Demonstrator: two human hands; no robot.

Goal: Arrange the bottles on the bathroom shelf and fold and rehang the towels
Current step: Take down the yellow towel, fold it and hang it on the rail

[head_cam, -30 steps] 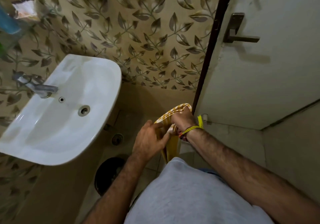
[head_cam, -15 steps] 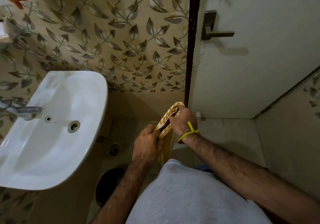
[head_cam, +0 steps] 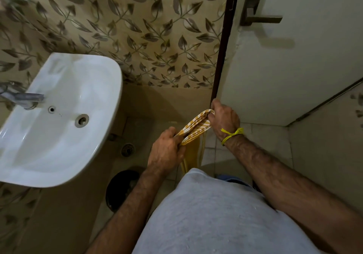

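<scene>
Towel: a yellow-and-white striped towel is stretched between both hands, its lower part hanging down and hidden behind the grey shirt.
Left hand: the left hand pinches the towel's near end.
Right hand: the right hand, a yellow thread at its wrist, grips the far end.
Change: the hands are now farther apart than a moment ago.
Surroundings: white washbasin left of the left hand; door handle above the right.

Grey shirt, bare forearms, yellow thread round right wrist.
</scene>
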